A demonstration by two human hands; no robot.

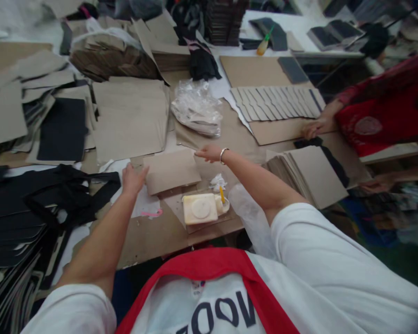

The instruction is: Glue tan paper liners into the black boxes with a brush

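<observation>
A small brown cardboard sheet sits at a slight tilt above the table in front of me, its near edge raised. My left hand is at its left edge, the thumb and fingers closed on the board. At the far right corner, my right hand pinches the same sheet with its fingertips. Just nearer to me stands a cream plastic container lying on its side, with a yellow stick at its opening. A crumpled white scrap lies behind it.
Large cardboard sheets are stacked beyond my left hand, beside a plastic-wrapped bundle. Black pieces pile up at left. A cardboard stack stands at right, near a co-worker's hand and a row of overlapping strips.
</observation>
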